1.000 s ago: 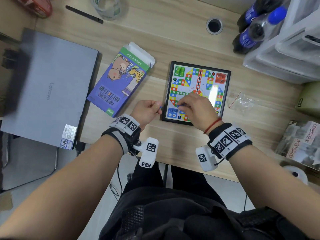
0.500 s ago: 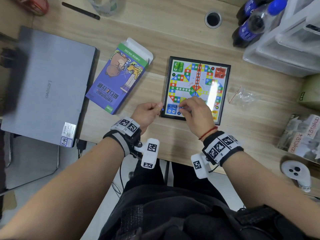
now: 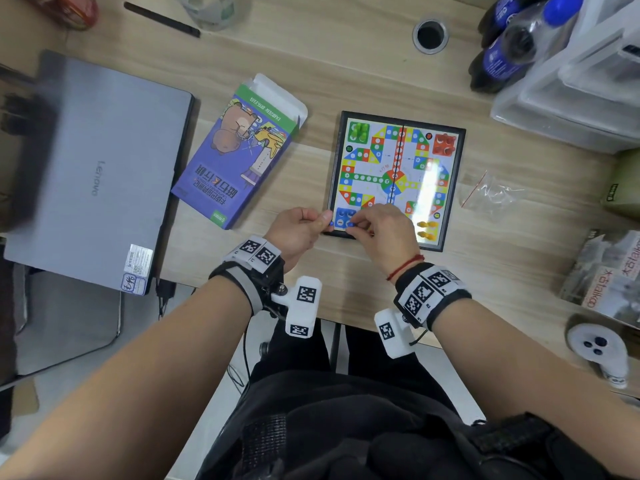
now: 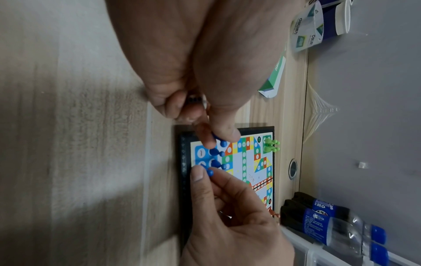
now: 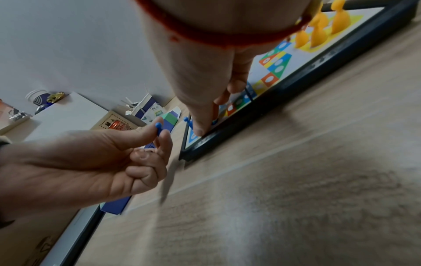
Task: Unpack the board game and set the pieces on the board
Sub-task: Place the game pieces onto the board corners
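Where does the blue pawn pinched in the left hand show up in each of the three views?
Head: blue pawn at the left hand fingertips, by the board's near-left corner.
Left wrist: only a sliver under the thumb, upper centre.
Right wrist: centre-left, between thumb and forefinger.
Shared landmark: the board's blue corner.

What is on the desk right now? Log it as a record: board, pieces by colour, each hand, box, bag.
board: game board lying open and flat on the desk
green pieces: green pawns in the far-left corner
red pieces: red pawns in the far-right corner
yellow pieces: yellow pawns in the near-right corner
blue pieces: some stand in the blue corner
left hand: left hand pinches a blue pawn
right hand: right hand pinches another blue pawn over the blue corner
box: game box, left of the board
bag: clear plastic bag, right of the board
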A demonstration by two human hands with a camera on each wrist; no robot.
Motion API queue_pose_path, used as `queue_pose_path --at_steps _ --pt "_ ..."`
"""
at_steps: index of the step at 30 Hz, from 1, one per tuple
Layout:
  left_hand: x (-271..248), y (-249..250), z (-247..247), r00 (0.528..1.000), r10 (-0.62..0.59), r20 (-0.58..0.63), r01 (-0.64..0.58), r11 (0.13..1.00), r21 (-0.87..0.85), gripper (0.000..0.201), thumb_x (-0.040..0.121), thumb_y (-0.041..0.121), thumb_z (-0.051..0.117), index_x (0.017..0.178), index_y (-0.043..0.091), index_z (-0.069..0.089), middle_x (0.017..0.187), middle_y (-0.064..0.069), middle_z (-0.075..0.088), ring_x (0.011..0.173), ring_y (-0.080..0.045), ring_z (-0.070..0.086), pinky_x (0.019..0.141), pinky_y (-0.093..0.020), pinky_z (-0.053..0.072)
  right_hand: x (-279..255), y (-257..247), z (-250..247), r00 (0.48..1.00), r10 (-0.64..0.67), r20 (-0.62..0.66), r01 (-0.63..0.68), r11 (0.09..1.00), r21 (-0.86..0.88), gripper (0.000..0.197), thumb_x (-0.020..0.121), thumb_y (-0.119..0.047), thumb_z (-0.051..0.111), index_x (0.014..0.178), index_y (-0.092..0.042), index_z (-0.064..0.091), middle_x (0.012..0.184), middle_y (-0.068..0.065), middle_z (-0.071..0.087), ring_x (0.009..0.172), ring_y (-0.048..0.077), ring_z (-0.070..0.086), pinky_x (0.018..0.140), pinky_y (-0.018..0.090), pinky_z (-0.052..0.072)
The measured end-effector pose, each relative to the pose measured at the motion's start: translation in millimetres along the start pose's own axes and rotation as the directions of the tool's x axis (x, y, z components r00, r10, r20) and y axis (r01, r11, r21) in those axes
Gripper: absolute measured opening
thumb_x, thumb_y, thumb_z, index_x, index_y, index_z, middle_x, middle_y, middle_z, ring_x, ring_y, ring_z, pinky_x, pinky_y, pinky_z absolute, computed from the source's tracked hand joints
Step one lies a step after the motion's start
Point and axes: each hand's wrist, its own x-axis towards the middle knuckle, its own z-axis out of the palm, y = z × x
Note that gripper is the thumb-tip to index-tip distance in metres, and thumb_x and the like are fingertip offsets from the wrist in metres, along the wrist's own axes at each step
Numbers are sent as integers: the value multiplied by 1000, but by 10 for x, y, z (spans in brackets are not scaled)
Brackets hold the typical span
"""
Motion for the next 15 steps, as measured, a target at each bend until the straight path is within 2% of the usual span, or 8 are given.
queue_pose_path --at_steps 3,6,9,12,15 --pt "16 1 7 1000 4 11 -4 1000 4 26 94 20 62 74 12 47 65 -3 61 51 -1 53 49 -17 31 8 -13 -14 1000 9 -1 -9 1000 0 19 80 -28 75 90 -13 72 81 3 69 82 20 59 71 24 40" --pt "37 -1 12 1000 -5 19 5 1000 7 24 94 21 63 76 13 48 75 -7 64 41 -3 39 46 -16 31 1 7 -58 1000 16 -18 -15 999 42 26 75 -33 79 88 -12 70 80 2 66 78 18 59 69 29 47" --pt "43 0 20 999 2 36 -2 1000 6 22 93 22 64 78 14 49 78 -8 66 42 -5 35 46 -17 30 -36 -1 -157 998 -43 -54 47 996 73 36 70 -45 79 85 -15 67 76 -1 61 73 14 56 65 26 43" --pt "58 -7 31 998 4 60 -4 1000 9 19 93 22 64 80 13 54 66 3 65 45 -6 34 49 -18 29 -31 -102 -219 988 -128 -85 136 987 86 35 71 -46 77 87 -17 68 76 -1 60 71 13 55 65 25 44" --pt "54 -6 44 996 10 91 -11 1000 15 17 93 24 63 83 11 59 58 6 54 51 -8 32 50 -18 30 22 -181 -181 984 -173 -51 176 983 50 26 78 -42 74 87 -18 72 75 -1 61 73 16 58 65 31 50"
